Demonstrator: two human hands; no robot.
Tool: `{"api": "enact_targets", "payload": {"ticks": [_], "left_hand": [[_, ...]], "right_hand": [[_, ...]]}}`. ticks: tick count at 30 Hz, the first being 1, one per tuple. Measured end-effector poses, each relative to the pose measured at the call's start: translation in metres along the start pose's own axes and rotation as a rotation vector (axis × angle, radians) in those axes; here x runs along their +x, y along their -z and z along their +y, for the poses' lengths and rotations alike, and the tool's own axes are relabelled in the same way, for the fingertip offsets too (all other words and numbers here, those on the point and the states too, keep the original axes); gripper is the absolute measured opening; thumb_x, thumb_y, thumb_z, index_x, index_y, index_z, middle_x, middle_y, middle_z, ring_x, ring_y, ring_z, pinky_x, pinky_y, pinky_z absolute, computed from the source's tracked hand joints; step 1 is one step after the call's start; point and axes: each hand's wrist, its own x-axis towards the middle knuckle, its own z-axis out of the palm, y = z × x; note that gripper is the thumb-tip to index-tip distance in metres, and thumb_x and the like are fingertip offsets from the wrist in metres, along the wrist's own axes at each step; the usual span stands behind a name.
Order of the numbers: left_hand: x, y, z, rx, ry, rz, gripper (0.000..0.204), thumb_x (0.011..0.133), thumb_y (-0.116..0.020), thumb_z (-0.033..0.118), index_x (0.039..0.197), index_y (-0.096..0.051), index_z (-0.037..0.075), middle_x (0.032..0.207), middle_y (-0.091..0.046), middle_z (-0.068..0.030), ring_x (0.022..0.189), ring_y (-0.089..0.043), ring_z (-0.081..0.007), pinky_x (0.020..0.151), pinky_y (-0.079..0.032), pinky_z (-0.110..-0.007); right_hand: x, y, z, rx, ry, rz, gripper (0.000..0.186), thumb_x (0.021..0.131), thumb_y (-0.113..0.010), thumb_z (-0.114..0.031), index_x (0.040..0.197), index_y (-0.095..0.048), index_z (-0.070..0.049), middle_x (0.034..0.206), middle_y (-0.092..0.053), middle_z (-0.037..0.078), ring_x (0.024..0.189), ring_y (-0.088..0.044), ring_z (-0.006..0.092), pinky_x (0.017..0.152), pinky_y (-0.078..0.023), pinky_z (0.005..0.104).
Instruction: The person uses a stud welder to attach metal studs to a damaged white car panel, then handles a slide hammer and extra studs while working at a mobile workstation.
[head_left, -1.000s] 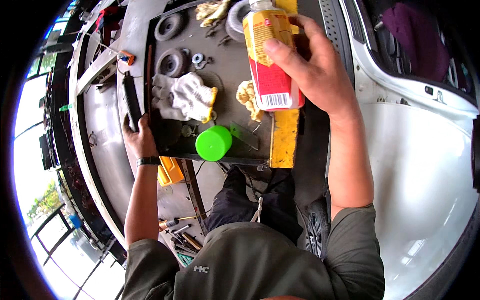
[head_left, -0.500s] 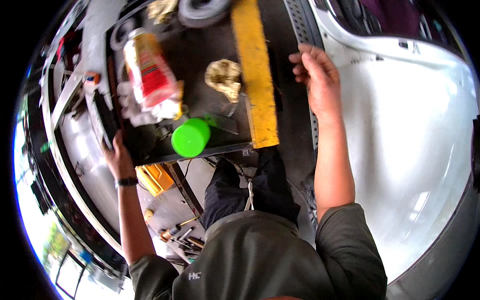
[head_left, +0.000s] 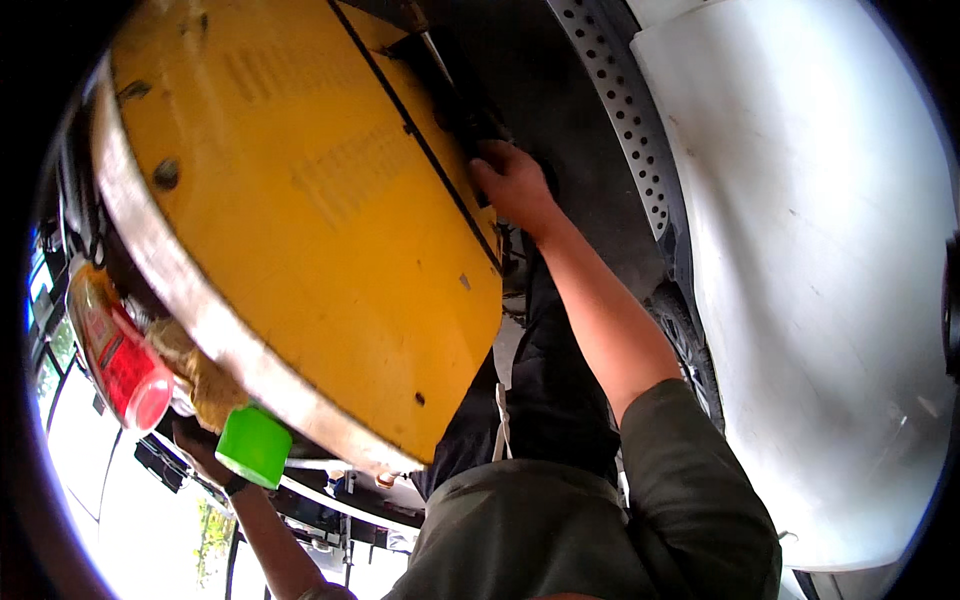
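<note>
A broad yellow metal panel (head_left: 330, 230), with vent slots and a worn pale edge, fills the middle and left of the view. My right hand (head_left: 515, 185) is at its right side, fingers curled in at a dark part whose kind I cannot make out. Beyond the pale edge, at the lower left, my left hand (head_left: 200, 452) is beside a green cup-shaped thing (head_left: 254, 446), its fingers mostly hidden. A clear bottle with a red label (head_left: 122, 365) stands near that hand, and a crumpled tan cloth or glove (head_left: 200, 380) lies between bottle and green thing.
A white vehicle panel (head_left: 810, 250) takes up the right side. Next to it runs a grey strip with punched holes (head_left: 610, 95), and a wheel (head_left: 690, 340) shows below. Bright windows (head_left: 130, 520) lie at the lower left.
The view has swung so the yellow panel's broad face shows instead of the tray top. My right hand has gone from the air beside the vehicle to the panel's right side.
</note>
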Motion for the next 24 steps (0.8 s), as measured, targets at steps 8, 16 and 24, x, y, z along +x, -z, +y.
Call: {"api": "enact_targets", "payload": {"ticks": [8, 16, 24], "left_hand": [[-0.005, 0.004, 0.001, -0.048, 0.019, 0.021, 0.060, 0.106, -0.038, 0.047, 0.143, -0.047, 0.001, 0.142, -0.054, -0.0170, 0.119, -0.061, -0.0301, 0.101, -0.052, -0.044], [-0.006, -0.002, -0.003, -0.059, 0.016, 0.020, 0.058, 0.105, -0.039, 0.045, 0.144, -0.047, 0.002, 0.141, -0.055, -0.0169, 0.119, -0.061, -0.0296, 0.100, -0.053, -0.044], [-0.004, 0.003, -0.006, -0.070, 0.017, 0.032, 0.057, 0.105, -0.041, 0.044, 0.144, -0.046, 0.003, 0.140, -0.056, -0.0168, 0.118, -0.062, -0.0291, 0.100, -0.053, -0.044]], "right_hand": [[0.094, -0.041, -0.061, -0.098, -0.069, 0.076, 0.077, 0.093, -0.063, -0.033, 0.155, -0.032, 0.003, 0.147, -0.049, 0.029, 0.134, -0.051, 0.0420, 0.111, -0.042, 0.0450], [0.132, -0.046, -0.069, -0.181, -0.090, 0.084, 0.069, 0.091, -0.066, -0.032, 0.146, -0.044, 0.004, 0.138, -0.056, 0.031, 0.126, -0.057, 0.0436, 0.106, -0.047, 0.0467], [0.022, -0.023, -0.054, 0.094, 0.066, 0.179, 0.042, 0.104, -0.058, -0.040, 0.117, -0.062, -0.001, 0.103, -0.067, 0.017, 0.094, -0.063, 0.0268, 0.083, -0.049, 0.0418]]}}
